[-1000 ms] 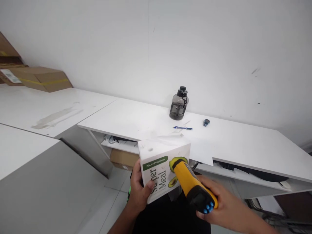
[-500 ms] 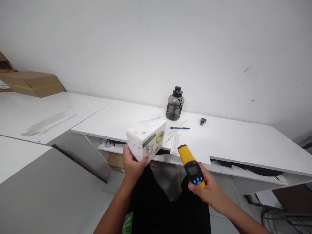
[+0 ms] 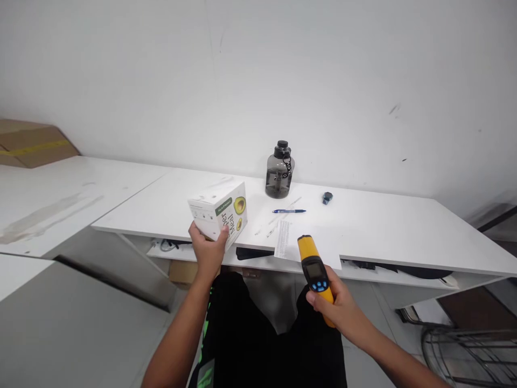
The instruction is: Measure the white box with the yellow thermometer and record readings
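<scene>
My left hand (image 3: 208,250) is closed around the lower end of a white box (image 3: 220,213) printed with avocados, held tilted over the front edge of the white desk (image 3: 388,226). In my right hand (image 3: 337,302) is a yellow and black infrared thermometer (image 3: 315,274), its nose pointing forward and its small screen and blue buttons facing up. My right thumb lies beside the buttons; the fingers under the handle are mostly hidden. Just beyond the thermometer, a printed sheet of paper (image 3: 297,245) overhangs the desk's front edge.
A dark water bottle (image 3: 278,175) stands near the wall. In front of it lies a blue pen (image 3: 288,211), with a wristwatch (image 3: 327,198) to the right. A taped cardboard box (image 3: 36,145) sits at far left. Under the desktop runs a shelf (image 3: 258,262); a wire rack (image 3: 472,350) stands low right.
The box in my left hand has shifted left and up, and its printed side shows more clearly. The thermometer's screen has gone dark. The view has turned slightly to the right.
</scene>
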Demonstrator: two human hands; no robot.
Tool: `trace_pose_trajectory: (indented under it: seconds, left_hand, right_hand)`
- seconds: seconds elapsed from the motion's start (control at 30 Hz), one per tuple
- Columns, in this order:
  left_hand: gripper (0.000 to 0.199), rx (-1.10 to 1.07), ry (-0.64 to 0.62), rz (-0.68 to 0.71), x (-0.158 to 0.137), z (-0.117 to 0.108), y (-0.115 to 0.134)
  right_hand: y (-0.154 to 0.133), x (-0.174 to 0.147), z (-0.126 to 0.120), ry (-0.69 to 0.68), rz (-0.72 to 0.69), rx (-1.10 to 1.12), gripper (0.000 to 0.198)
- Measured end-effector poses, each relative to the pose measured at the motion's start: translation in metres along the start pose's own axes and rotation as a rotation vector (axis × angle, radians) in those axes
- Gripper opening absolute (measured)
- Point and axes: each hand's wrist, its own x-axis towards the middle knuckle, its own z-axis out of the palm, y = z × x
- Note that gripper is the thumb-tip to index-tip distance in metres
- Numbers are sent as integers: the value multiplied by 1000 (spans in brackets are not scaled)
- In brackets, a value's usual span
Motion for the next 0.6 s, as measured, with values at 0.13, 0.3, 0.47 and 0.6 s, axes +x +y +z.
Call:
trace_pose_trajectory:
  seconds: [0.13, 0.3, 0.47, 0.6]
  left_hand:
    - [82, 85, -52, -31, 6, 11, -18]
    - [90, 246, -107, -68, 31, 24, -35]
    - [94, 380, 25, 145, 12, 29, -5]
    - [79, -66, -375, -33, -63, 25, 34]
  right_hand:
    - [4, 4, 2, -6, 19, 12, 54]
    - [9, 8, 3, 0, 39, 13, 61]
    - [12, 15, 6, -20, 36, -2, 73]
    - [17, 33, 25, -88, -16, 66, 77]
